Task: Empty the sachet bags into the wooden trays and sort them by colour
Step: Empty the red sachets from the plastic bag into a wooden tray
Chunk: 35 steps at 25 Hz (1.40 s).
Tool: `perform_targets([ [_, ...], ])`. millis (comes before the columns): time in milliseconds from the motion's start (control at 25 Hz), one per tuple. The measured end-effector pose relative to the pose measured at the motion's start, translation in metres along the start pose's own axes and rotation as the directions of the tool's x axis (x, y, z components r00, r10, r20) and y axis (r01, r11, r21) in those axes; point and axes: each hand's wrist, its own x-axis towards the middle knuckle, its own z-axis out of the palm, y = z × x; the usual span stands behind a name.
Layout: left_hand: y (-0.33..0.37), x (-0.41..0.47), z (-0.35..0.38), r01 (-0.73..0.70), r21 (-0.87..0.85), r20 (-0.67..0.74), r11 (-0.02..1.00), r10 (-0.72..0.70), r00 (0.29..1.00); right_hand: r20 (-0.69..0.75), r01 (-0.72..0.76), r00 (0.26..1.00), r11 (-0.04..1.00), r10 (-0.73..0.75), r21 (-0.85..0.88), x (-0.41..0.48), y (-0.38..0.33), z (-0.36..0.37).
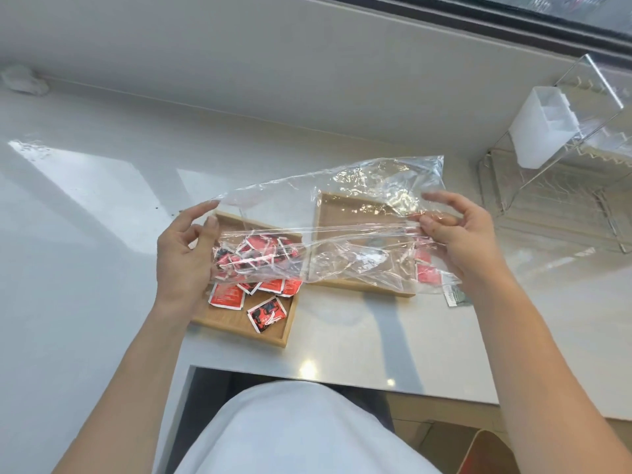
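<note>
I hold a clear plastic bag (342, 213) stretched flat above two wooden trays. My left hand (186, 254) pinches its left end and my right hand (458, 230) pinches its right end. The left tray (239, 328) holds several red sachets (266, 316), some seen through the bag. The right tray (359, 285) sits under the bag and looks bare where it shows through. Two red sachets (427, 271) lie beside the right tray's right edge, under the bag's corner. I cannot tell whether the bag itself still holds any sachets.
A small grey sachet (456, 297) lies on the white counter near my right wrist. A wire rack with a clear cover (554, 200) and a white plastic container (543, 124) stand at the right. The counter's front edge (342, 381) is close to my body.
</note>
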Motion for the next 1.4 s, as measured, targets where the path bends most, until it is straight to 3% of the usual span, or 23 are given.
perform_targets([
  [360,0.006,0.015,0.005,0.142,0.27,0.085,0.952,-0.171,0.982,0.123,-0.097,0.989,0.986,0.08,0.139,0.012,0.019,-0.018],
  [520,0.036,0.041,0.035,-0.111,0.589,0.316,0.8,-0.102,0.943,0.136,-0.113,0.987,0.97,0.085,0.217,0.012,0.02,-0.039],
  [680,0.083,0.062,0.103,-0.366,0.592,0.634,0.718,-0.134,0.762,0.178,-0.112,0.981,0.973,0.076,0.203,0.02,0.018,-0.07],
  [840,0.104,0.083,0.172,-0.326,0.527,0.777,0.784,-0.289,0.56,0.208,-0.115,0.976,0.963,0.064,0.242,0.043,0.009,-0.108],
  [920,0.112,0.09,0.2,-0.299,0.508,0.806,0.808,-0.324,0.495,0.23,-0.098,0.972,0.962,0.039,0.255,0.06,0.006,-0.128],
  [1120,0.12,0.103,0.252,-0.273,0.456,0.792,0.847,-0.246,0.559,0.24,-0.109,0.97,0.953,0.04,0.283,0.105,0.007,-0.173],
  [1240,0.121,0.109,0.274,-0.203,0.466,0.766,0.861,-0.279,0.579,0.276,-0.205,0.954,0.921,0.113,0.332,0.127,0.017,-0.192],
  [1400,0.121,0.121,0.295,-0.125,0.488,0.733,0.864,-0.328,0.596,0.341,-0.303,0.915,0.923,0.213,0.238,0.142,0.041,-0.197],
])
